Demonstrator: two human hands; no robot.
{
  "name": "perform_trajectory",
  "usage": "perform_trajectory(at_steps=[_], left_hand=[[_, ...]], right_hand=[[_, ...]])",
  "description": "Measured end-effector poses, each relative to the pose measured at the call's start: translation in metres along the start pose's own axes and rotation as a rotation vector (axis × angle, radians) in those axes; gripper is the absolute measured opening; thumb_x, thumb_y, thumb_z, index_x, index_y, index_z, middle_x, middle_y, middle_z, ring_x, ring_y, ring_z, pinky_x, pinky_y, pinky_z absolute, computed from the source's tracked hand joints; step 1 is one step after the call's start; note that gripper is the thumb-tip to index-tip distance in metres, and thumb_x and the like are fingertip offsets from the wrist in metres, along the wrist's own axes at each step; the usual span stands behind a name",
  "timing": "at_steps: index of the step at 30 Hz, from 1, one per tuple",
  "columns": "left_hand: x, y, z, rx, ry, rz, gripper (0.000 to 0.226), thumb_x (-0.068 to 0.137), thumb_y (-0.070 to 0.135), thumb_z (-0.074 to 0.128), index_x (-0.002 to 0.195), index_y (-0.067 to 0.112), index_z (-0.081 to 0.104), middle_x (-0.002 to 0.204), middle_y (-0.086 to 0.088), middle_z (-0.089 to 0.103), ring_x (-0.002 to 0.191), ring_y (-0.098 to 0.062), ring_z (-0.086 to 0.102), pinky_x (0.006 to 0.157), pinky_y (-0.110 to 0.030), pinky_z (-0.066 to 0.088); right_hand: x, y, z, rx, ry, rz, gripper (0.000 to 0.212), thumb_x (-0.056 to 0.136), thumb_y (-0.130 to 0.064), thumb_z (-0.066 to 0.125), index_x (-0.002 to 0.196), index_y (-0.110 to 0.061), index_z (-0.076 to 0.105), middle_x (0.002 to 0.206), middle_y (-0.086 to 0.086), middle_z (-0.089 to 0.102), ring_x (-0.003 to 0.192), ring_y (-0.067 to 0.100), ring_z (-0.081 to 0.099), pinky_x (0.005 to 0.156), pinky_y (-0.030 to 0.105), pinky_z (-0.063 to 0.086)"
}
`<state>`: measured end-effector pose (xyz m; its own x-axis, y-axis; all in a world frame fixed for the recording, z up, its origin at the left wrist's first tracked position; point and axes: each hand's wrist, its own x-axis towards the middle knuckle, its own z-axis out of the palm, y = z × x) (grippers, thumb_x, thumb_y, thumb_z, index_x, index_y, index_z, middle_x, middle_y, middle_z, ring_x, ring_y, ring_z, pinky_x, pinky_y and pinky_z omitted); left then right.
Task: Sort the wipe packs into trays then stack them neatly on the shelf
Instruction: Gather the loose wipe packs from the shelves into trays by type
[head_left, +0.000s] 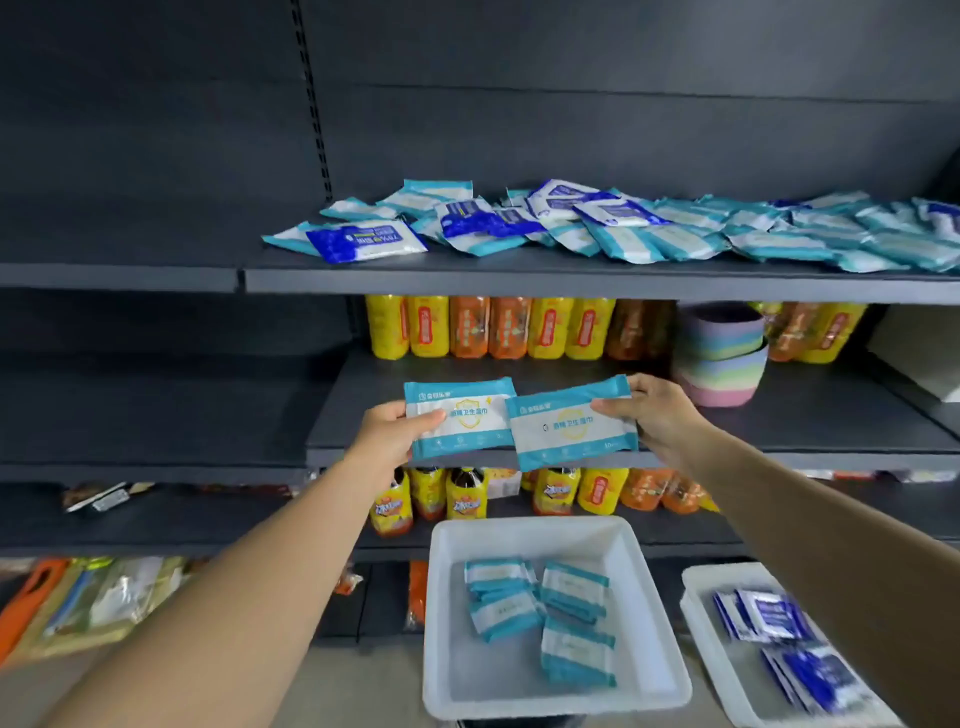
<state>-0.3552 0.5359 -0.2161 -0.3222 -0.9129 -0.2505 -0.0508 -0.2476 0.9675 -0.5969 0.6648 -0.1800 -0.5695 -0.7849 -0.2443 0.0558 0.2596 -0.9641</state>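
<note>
Hands first: the left hand (395, 434) pinches a teal wipe pack (457, 418) by its left edge, thumb on the printed face, and the right hand (657, 415) grasps a second teal pack (574, 423) by its right edge, the two packs overlapping slightly in the middle. Both are held face-up in front of the middle shelf (779, 415), directly above the white tray (545, 618), which suggests they are being checked as the same kind before going down into it. That tray already holds several teal packs, lying loosely in rough pairs rather than squared up. A second tray (701, 613) to its right holds dark blue packs (779, 618), so the sorting seems to go by colour. On the upper shelf (519, 280) a mixed heap of packs (597, 223), teal and blue jumbled together, waits unsorted, so much of the task remains. Bottles (493, 327) and a stack of pastel bowls (719, 353) stand at the back of the middle shelf.
</note>
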Motion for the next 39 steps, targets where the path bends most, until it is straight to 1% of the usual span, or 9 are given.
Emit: perform_trajectory(at_steps=[4,7,11,18,21,26,29,34,39], left_hand=[[0.001,-0.086,0.039,-0.007,0.010,-0.141,0.012,0.082,0.008,0.070,0.092,0.011,0.066,0.093,-0.006,0.069,0.078,-0.016,0.066,0.063,-0.027,0.055],[0.010,-0.150,0.059,-0.012,0.037,-0.228,0.019,0.081,0.007,0.071,0.100,0.006,0.066,0.097,-0.008,0.069,0.078,-0.018,0.067,0.072,-0.033,0.057],[0.025,-0.232,0.077,-0.021,0.039,-0.351,0.012,0.082,0.003,0.069,0.091,0.011,0.066,0.086,-0.004,0.067,0.070,-0.013,0.066,0.062,-0.026,0.056],[0.056,-0.357,0.078,0.097,0.053,-0.520,0.012,0.083,0.007,0.069,0.094,0.011,0.065,0.085,-0.004,0.066,0.072,-0.015,0.063,0.048,-0.018,0.053],[0.063,-0.406,0.071,0.145,0.037,-0.592,0.009,0.083,0.007,0.069,0.089,0.013,0.065,0.087,-0.006,0.067,0.080,-0.024,0.064,0.061,-0.027,0.054],[0.071,-0.454,0.068,0.242,0.038,-0.689,0.023,0.082,0.006,0.070,0.104,0.005,0.065,0.079,-0.004,0.064,0.070,-0.017,0.060,0.063,-0.028,0.050],[0.079,-0.469,0.070,0.302,0.042,-0.722,0.024,0.079,0.003,0.072,0.102,0.005,0.065,0.090,-0.012,0.066,0.068,-0.019,0.059,0.066,-0.032,0.051],[0.088,-0.483,0.066,0.521,0.012,-0.688,0.026,0.075,0.010,0.078,0.098,0.007,0.068,0.100,-0.015,0.069,0.081,-0.026,0.065,0.074,-0.036,0.055],[0.089,-0.467,0.065,0.775,-0.107,-0.622,0.030,0.077,0.020,0.076,0.106,0.013,0.067,0.099,-0.007,0.068,0.090,-0.028,0.066,0.076,-0.040,0.058]], right_hand=[[0.015,0.080,-0.031,-0.017,0.016,0.132,0.018,0.079,0.003,0.071,0.088,-0.003,0.057,0.084,0.013,0.068,0.058,0.016,0.068,0.044,0.025,0.053],[0.026,0.148,-0.044,0.016,0.021,0.215,0.014,0.078,0.008,0.069,0.078,-0.003,0.059,0.084,0.015,0.068,0.063,0.021,0.068,0.056,0.032,0.060],[0.040,0.243,-0.057,0.037,0.090,0.366,0.036,0.070,0.007,0.076,0.102,0.011,0.059,0.098,0.024,0.068,0.079,0.033,0.068,0.078,0.048,0.058],[0.072,0.369,-0.057,-0.041,0.121,0.546,0.026,0.075,0.002,0.076,0.089,-0.002,0.055,0.089,0.014,0.067,0.081,0.030,0.068,0.074,0.038,0.058],[0.081,0.412,-0.054,-0.068,0.100,0.612,0.024,0.075,0.001,0.076,0.082,-0.005,0.053,0.087,0.012,0.066,0.086,0.032,0.067,0.083,0.044,0.056],[0.094,0.460,-0.049,-0.067,0.094,0.682,0.026,0.072,0.005,0.075,0.079,-0.006,0.053,0.086,0.013,0.065,0.088,0.033,0.065,0.088,0.048,0.054],[0.100,0.478,-0.046,-0.117,0.136,0.696,0.027,0.069,0.005,0.077,0.080,-0.009,0.055,0.092,0.014,0.066,0.093,0.034,0.065,0.088,0.047,0.055],[0.103,0.485,-0.041,-0.263,0.177,0.676,0.023,0.077,-0.001,0.073,0.091,-0.009,0.058,0.089,0.007,0.064,0.085,0.026,0.063,0.066,0.031,0.054],[0.102,0.470,-0.040,-0.601,0.091,0.562,0.026,0.082,-0.007,0.068,0.105,-0.014,0.059,0.103,0.006,0.062,0.093,0.024,0.060,0.058,0.026,0.053]])
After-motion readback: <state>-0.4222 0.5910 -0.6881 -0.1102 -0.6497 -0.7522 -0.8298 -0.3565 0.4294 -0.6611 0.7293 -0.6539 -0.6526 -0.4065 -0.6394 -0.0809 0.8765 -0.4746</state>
